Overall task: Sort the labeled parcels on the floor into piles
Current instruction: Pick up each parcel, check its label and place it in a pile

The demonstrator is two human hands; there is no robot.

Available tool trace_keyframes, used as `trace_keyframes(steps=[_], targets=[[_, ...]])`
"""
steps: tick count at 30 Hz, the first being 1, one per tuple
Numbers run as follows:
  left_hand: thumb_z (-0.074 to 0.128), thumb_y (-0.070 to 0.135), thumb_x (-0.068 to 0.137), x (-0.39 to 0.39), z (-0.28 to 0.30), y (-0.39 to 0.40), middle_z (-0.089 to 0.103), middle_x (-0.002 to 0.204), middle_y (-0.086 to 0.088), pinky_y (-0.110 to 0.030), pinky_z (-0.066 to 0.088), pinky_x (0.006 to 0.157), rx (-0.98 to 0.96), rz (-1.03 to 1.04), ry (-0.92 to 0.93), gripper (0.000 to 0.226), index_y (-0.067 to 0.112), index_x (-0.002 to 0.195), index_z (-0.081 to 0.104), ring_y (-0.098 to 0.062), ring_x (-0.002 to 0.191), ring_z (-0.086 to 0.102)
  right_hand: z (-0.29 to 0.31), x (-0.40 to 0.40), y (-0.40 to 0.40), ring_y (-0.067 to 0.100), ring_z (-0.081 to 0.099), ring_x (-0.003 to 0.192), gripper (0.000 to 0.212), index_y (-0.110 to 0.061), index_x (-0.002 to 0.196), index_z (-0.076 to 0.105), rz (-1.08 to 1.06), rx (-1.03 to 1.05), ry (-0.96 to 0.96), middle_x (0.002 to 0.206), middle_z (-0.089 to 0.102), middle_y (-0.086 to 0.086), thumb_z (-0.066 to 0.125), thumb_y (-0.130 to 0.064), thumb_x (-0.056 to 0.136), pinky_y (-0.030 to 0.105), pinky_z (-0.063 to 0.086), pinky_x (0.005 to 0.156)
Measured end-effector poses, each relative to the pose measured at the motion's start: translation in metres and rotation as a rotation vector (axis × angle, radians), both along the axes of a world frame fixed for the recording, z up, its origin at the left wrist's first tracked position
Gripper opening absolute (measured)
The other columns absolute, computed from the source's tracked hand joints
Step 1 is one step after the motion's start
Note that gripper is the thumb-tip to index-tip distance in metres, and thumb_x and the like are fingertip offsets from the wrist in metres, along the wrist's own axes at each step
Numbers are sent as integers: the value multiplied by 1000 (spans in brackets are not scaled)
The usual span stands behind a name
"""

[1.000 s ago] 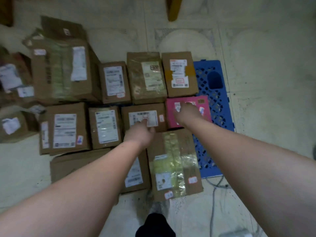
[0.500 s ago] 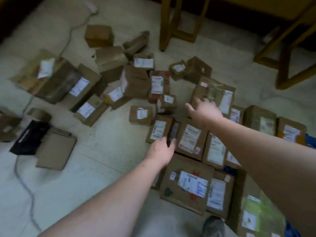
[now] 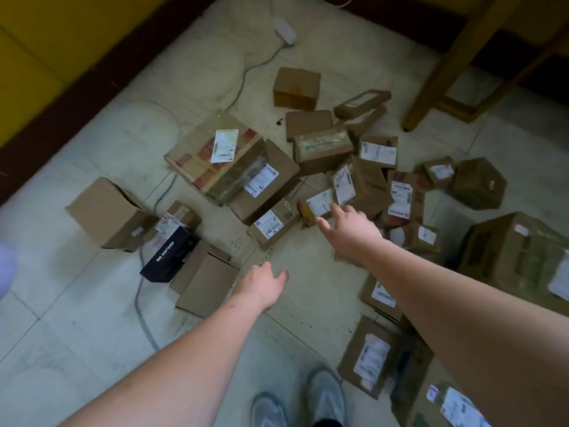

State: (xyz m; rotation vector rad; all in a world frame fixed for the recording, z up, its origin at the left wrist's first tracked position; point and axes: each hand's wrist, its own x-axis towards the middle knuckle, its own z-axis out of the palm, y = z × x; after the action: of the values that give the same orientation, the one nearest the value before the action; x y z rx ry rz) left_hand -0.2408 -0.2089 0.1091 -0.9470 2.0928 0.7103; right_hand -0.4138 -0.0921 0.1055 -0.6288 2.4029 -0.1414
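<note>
Labeled parcels [image 3: 261,183] lie heaped mid-floor, a black box [image 3: 167,257] and cable [image 3: 144,306] beside them. Right hand [image 3: 351,229], fingers released, reaches a small parcel [image 3: 317,206]; left hand [image 3: 261,286] hangs relaxed, empty.

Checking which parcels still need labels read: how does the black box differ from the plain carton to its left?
The black box is dark with light printing and lies low and flat; the plain carton is brown, taller and bulkier, with no big label showing. Both sit on the floor, untouched by either hand.
</note>
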Motion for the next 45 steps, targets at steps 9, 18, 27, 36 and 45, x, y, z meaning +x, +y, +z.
trace_keyframes(steps=[9, 18, 27, 36, 45], targets=[[44, 45, 100, -81, -64, -193, 43, 148, -18, -40, 40, 103, -46, 522, 2, 64, 6, 149, 32, -36, 132, 46, -72, -102, -204, 33, 31, 143, 73, -22, 157, 12, 9, -111, -129, 161, 24, 10, 38, -56, 98, 46, 40, 107], [72, 35, 84, -132, -142, -304, 59, 133, -17, -37, 47, 103, 108, 1090, 153, 64, 3, 136, 52, -32, 120, 58, -158, -158, -343, 39, 17, 148, 103, -26, 157, -8, 57, -81, -280, 165, 8, 10, 61, -55, 86, 54, 31, 115], [76, 17, 82, -105, -99, -274, 72, 106, -15, -37, 58, 77, 391, 1470, 249, 40, 10, 117, 60, -28, 90, 70, -115, -161, -275, 33, 50, 121, 56, -31, 138, 49, -323, -117, -404, 136, 48, 10, 61, -49, 86, 46, 46, 104], [73, 16, 85, -104, 138, -199, 64, 120, -6, -51, 57, 73, 642, 1229, 497, 71, 28, 141, 31, -26, 101, 67, 172, -113, -127, -3, 64, 81, 33, -30, 127, 54, -778, -597, -334, 110, 65, -10, 60, -29, 94, 10, 46, 56], [86, 67, 47, 11, 429, -41, 50, 143, -1, -50, 44, 103, 811, 807, 741, 129, 25, 153, 24, -22, 121, 57, 473, 110, 95, 12, 61, 110, 56, -40, 141, 42, -1121, -990, -126, 125, 54, -11, 63, -51, 90, 34, 54, 91]])
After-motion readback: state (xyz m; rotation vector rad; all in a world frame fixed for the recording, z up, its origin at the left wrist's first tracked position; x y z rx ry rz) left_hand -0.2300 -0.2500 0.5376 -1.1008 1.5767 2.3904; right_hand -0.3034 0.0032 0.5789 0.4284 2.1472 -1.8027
